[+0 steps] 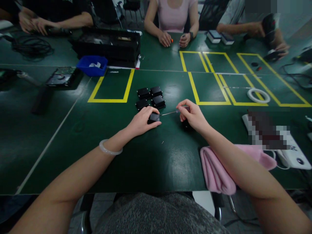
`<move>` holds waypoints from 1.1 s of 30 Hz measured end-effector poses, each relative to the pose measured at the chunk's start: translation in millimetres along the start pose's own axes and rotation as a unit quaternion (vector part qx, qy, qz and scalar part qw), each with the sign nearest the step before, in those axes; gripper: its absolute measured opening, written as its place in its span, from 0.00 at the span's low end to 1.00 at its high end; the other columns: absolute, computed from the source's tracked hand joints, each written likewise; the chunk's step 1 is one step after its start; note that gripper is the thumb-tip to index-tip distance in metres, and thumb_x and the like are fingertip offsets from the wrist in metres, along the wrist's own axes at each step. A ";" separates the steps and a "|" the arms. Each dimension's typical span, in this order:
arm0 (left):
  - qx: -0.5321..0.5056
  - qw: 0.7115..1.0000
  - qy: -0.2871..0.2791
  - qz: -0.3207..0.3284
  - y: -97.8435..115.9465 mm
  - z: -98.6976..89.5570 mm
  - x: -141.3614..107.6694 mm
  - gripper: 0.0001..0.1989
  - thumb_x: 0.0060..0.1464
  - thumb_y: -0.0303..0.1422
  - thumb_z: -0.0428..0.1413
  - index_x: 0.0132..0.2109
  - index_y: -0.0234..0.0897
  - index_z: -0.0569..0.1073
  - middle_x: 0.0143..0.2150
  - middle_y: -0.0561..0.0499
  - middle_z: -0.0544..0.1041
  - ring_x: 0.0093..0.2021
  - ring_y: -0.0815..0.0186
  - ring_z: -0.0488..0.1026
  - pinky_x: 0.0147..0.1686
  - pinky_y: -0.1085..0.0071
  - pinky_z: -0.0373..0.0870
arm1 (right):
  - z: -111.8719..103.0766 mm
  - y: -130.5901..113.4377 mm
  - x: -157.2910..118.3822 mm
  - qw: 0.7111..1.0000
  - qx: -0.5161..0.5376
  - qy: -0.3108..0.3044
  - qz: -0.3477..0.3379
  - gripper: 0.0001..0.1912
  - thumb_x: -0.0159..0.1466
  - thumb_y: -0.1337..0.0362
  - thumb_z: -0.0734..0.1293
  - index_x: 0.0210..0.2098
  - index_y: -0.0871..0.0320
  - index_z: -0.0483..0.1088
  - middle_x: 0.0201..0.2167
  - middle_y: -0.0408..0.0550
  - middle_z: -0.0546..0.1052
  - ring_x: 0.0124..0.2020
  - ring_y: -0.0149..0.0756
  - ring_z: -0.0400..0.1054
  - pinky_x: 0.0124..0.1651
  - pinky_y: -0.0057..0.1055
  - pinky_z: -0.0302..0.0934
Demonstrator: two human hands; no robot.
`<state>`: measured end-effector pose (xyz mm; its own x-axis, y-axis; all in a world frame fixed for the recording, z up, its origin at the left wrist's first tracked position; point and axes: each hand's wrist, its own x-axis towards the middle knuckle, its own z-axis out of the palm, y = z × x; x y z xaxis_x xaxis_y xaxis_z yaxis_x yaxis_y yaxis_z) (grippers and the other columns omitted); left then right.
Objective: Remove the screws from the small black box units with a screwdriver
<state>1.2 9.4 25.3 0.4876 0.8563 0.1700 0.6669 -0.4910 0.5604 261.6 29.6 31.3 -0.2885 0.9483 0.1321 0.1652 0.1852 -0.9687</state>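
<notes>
With fingers wrapped round it, my left hand (143, 120) holds a small black box (154, 117) on the green table. My right hand (191, 113) grips a screwdriver (170, 112) whose thin metal shaft points left, its tip at the box's right side. Whether the tip sits in a screw is too small to tell. Several similar black boxes (158, 101) stand grouped just beyond my left hand. Another dark piece (185, 124) shows partly under my right hand. A tiny screw (162, 142) lies on the table nearer to me.
A folded pink cloth (216, 172) lies under my right forearm, beside a white power strip (298, 156). Farther off are a tape roll (258, 95), a blue bin (91, 66) and a large black case (107, 45). Other people's hands (165, 39) work across the table.
</notes>
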 end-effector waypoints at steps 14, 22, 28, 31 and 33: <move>-0.009 1.000 0.001 0.003 -0.9 1.3 0.3 0.17 0.61 0.45 0.58 0.52 0.41 0.68 0.53 0.44 0.75 0.55 0.52 0.72 0.55 0.55 0.68 | -0.9 -1.2 -1.0 1.000 0.017 -0.001 0.004 0.13 0.68 0.52 0.69 0.38 0.55 0.68 0.14 0.32 0.63 0.17 0.27 0.62 0.25 0.29 0.58; -0.008 1.000 0.002 0.009 -1.3 1.6 0.7 0.17 0.62 0.44 0.58 0.51 0.40 0.68 0.53 0.44 0.76 0.54 0.52 0.71 0.54 0.55 0.68 | -0.6 -3.7 -2.2 1.000 0.017 0.003 0.001 0.11 0.68 0.55 0.69 0.37 0.55 0.68 0.16 0.33 0.66 0.18 0.27 0.63 0.26 0.28 0.60; -0.004 1.000 0.002 0.005 -3.0 3.6 0.6 0.17 0.62 0.44 0.58 0.51 0.41 0.68 0.53 0.45 0.76 0.54 0.52 0.71 0.55 0.55 0.68 | -1.0 -1.6 -1.7 1.000 0.017 -0.001 -0.003 0.14 0.68 0.51 0.69 0.35 0.55 0.69 0.14 0.32 0.62 0.17 0.27 0.61 0.25 0.28 0.59; -0.006 1.000 0.005 0.013 -4.5 4.2 0.6 0.17 0.62 0.44 0.58 0.51 0.41 0.68 0.53 0.45 0.76 0.54 0.53 0.71 0.55 0.55 0.68 | -2.0 -1.7 -1.9 1.000 0.004 0.002 -0.007 0.11 0.67 0.54 0.70 0.38 0.55 0.69 0.16 0.34 0.68 0.19 0.28 0.65 0.26 0.28 0.60; -0.006 1.000 0.006 0.016 -5.1 4.3 0.7 0.17 0.62 0.45 0.58 0.51 0.41 0.68 0.53 0.45 0.76 0.54 0.52 0.71 0.54 0.55 0.68 | -2.2 -1.9 -2.0 1.000 -0.004 0.004 -0.005 0.10 0.67 0.56 0.69 0.38 0.55 0.69 0.18 0.35 0.70 0.19 0.28 0.66 0.26 0.28 0.60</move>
<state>0.6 11.7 19.2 0.5008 0.8426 0.1978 0.6452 -0.5158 0.5637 264.0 27.9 33.4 -0.2820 0.9486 0.1436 0.1691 0.1965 -0.9658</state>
